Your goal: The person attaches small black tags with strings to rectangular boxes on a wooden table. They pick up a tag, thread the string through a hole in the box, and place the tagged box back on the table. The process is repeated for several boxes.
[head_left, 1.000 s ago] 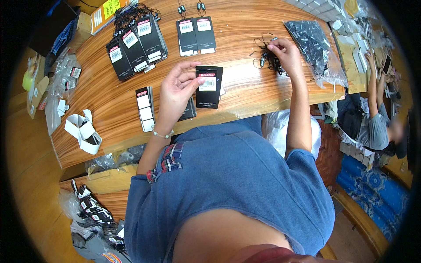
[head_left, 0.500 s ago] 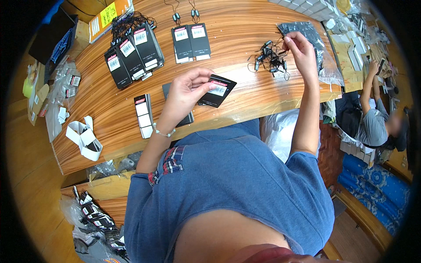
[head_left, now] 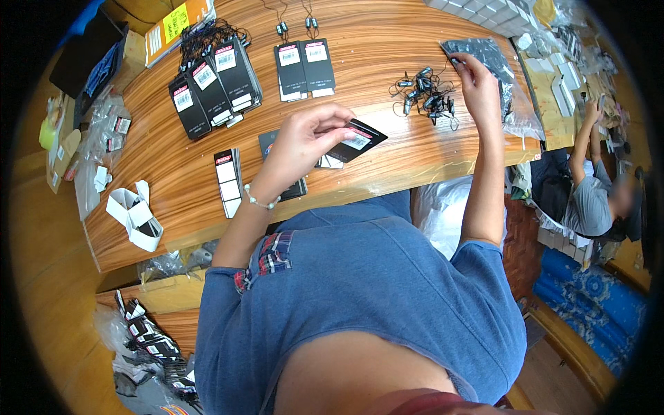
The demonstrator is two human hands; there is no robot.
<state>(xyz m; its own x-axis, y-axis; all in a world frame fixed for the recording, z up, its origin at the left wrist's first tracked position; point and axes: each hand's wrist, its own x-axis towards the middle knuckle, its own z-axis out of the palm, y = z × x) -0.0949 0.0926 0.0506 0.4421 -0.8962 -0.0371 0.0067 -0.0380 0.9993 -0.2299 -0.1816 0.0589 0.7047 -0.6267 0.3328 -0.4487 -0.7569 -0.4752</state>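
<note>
My left hand [head_left: 308, 138] is closed on a black hang tag [head_left: 361, 141] with a red and white sticker, held tilted above the table's front edge. At the back right, my right hand [head_left: 478, 86] pinches a thin black tag string, seen only as a dark bit at its fingertips. Just left of that hand lies a tangled heap of black tag strings [head_left: 427, 95] with small plastic ends. Beneath my left hand are more dark tags [head_left: 268, 142], partly hidden by it. Two strung black tags [head_left: 304, 69] lie side by side farther back.
Stacks of strung black tags [head_left: 214, 86] lie at the back left. Near them are a narrow sticker strip stack [head_left: 228, 183] and a looped white strip [head_left: 135, 218]. A clear bag of dark items [head_left: 508, 90] is at right. Another person [head_left: 593, 197] sits beyond it.
My left hand has moved slightly right with the hang tag, which is now tilted more. My right hand has shifted a little, its fingers now more pinched, beside the bag and the heap of strings.
</note>
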